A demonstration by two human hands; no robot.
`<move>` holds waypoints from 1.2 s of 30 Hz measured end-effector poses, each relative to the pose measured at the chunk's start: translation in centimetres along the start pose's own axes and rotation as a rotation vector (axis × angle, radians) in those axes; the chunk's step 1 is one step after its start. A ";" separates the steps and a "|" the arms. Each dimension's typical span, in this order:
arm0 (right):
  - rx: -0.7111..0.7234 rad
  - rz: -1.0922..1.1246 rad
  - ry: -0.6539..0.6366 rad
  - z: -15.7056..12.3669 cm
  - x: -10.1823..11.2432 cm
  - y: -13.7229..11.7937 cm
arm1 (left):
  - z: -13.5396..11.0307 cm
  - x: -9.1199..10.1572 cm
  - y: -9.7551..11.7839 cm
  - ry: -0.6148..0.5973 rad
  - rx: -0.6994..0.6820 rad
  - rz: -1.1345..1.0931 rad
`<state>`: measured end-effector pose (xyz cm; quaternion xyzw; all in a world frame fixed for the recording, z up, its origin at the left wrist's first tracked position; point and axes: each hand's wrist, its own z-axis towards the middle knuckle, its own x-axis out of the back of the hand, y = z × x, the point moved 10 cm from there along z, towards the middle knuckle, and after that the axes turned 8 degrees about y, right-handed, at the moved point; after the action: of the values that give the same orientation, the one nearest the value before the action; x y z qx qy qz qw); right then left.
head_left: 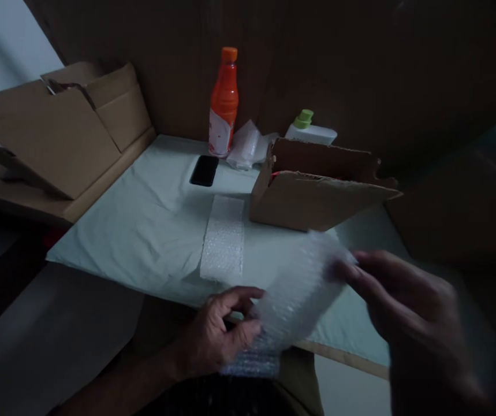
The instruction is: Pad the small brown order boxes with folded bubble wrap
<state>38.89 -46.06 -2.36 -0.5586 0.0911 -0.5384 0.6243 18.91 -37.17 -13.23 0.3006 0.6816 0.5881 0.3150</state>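
A strip of bubble wrap (297, 289) stretches between my two hands over the front edge of the table, blurred by motion. My left hand (226, 329) pinches its lower left side, and more of the wrap hangs below the fingers. At the upper right corner, the fingertips of my right hand (403, 294) close on the wrap. Flat on the cloth just beyond my left hand lies another piece of bubble wrap (224, 240). Behind the held strip stands an open cardboard box (304, 202), with something red partly visible inside.
A black phone (204, 171) lies on the pale cloth (144, 214). Behind it stand an orange bottle (224, 98), crumpled clear wrap (245, 147) and a white bottle with a green cap (304, 119). A larger cardboard box (57, 133) rests at the left.
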 end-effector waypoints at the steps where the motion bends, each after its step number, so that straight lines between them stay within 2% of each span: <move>1: 0.026 0.051 -0.049 1.0 -1.9 0.0 | -0.1 1.3 -0.5 0.058 0.052 -0.055; 4: 0.124 0.141 -0.165 3.4 -8.8 0.2 | 0.7 5.1 -1.2 0.220 0.091 -0.139; 6: 0.182 0.069 -0.221 4.3 -13.6 1.0 | 1.6 7.1 -2.0 0.304 0.083 -0.097; 9: 0.235 -0.180 -0.317 4.2 -19.9 3.1 | 2.5 9.0 -3.4 0.360 0.066 0.147; 11: 0.247 -0.291 -0.340 3.5 -22.1 4.5 | 2.7 9.7 -4.1 0.371 0.052 0.342; 14: 0.259 -0.347 -0.323 2.6 -23.1 5.6 | 2.8 10.1 -4.8 0.341 0.075 0.545; 20: 0.289 -0.420 -0.293 2.2 -23.2 6.0 | 3.3 10.2 -5.2 0.301 0.132 0.738; 28: 0.334 -0.447 -0.272 1.9 -23.1 5.8 | 3.7 10.7 -3.0 0.302 0.065 0.792; 32: 0.353 -0.461 -0.281 2.1 -23.3 5.3 | 4.0 11.1 -3.6 0.273 0.138 1.005; 34: 0.363 -0.465 -0.294 2.2 -22.7 4.8 | 4.1 11.0 -3.9 0.264 0.150 1.109; 36: 0.413 -0.463 -0.281 1.8 -20.8 3.8 | 4.1 10.9 -4.0 0.259 0.151 1.164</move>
<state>33.97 -29.67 -14.87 -0.4949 -0.2363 -0.5908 0.5918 15.21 -26.67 -18.50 0.5717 0.4778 0.6458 -0.1666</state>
